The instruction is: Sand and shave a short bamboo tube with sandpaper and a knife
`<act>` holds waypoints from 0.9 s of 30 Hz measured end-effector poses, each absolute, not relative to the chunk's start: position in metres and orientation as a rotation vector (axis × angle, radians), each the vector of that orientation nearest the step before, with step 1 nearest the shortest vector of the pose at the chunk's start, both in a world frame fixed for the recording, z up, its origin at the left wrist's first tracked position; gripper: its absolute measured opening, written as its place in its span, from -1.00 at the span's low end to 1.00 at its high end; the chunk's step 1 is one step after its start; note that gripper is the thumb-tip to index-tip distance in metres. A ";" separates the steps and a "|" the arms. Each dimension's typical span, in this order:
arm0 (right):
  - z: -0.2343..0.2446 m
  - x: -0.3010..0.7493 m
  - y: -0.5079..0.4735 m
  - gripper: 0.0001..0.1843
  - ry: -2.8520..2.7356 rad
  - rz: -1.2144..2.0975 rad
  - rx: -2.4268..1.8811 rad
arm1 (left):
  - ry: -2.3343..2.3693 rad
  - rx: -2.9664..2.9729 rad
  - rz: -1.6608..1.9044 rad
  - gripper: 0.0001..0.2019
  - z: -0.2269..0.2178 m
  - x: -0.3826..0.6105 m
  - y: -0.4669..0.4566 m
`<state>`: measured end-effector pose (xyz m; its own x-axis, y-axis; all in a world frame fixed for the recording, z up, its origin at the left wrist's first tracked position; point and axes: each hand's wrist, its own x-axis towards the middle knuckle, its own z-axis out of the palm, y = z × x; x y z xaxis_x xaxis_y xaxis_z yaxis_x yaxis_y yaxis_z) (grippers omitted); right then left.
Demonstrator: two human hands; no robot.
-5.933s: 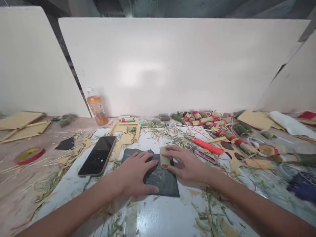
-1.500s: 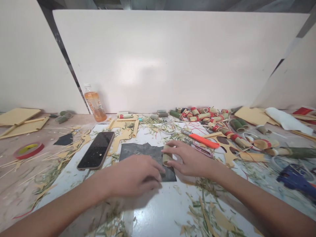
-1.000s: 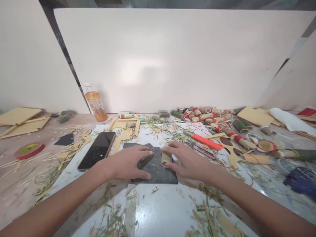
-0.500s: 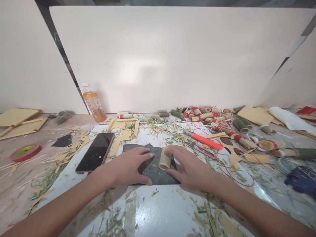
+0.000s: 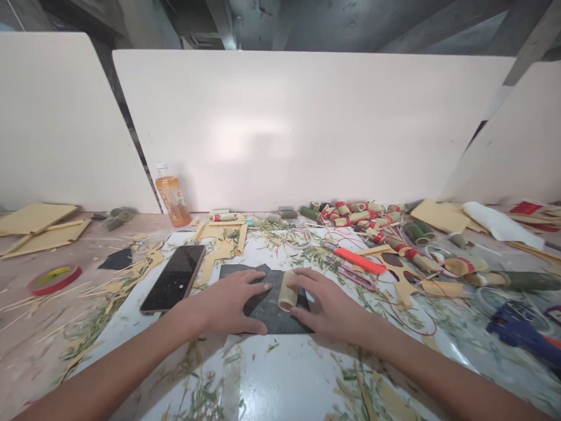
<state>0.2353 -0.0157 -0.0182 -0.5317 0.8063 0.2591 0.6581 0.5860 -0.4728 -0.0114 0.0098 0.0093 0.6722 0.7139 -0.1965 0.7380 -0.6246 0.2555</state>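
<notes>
Left hand (image 5: 228, 304) flat, fingers spread, pressing dark sheet (image 5: 267, 310) onto desk (image 5: 284, 380). Right hand (image 5: 326, 304) grip clamped on bamboo piece (image 5: 288, 290). Phone (image 5: 174, 278) at ten o'clock.

Since the earliest picture we have tipped our head up, so the ceiling beams now show above the white boards. Our right hand (image 5: 326, 305) has worked the short bamboo tube (image 5: 288, 290) back and forth over the dark sanding sheet (image 5: 268, 304); it now lies on its side near the sheet's middle. Our left hand (image 5: 228, 304), which slid toward the sheet's near edge a moment ago, is back pressing flat on its left half.
</notes>
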 end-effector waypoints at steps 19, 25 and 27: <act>-0.020 0.227 -0.017 -0.73 -2.302 0.371 -1.265 | 1.126 2.591 -0.023 -0.19 0.002 -0.013 0.011; -0.015 0.219 -0.022 -0.74 -2.278 0.417 -1.247 | 1.140 2.588 -0.037 -0.20 0.003 -0.012 0.010; -0.012 0.220 -0.021 -0.76 -2.284 0.438 -1.239 | 1.144 2.586 -0.019 -0.21 0.001 -0.013 0.010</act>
<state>0.2198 -0.0214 -0.0120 -0.4601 0.8445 0.2742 0.6829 0.5340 -0.4985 -0.0129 0.0105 0.0011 0.6808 0.7196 -0.1369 0.7237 -0.6321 0.2769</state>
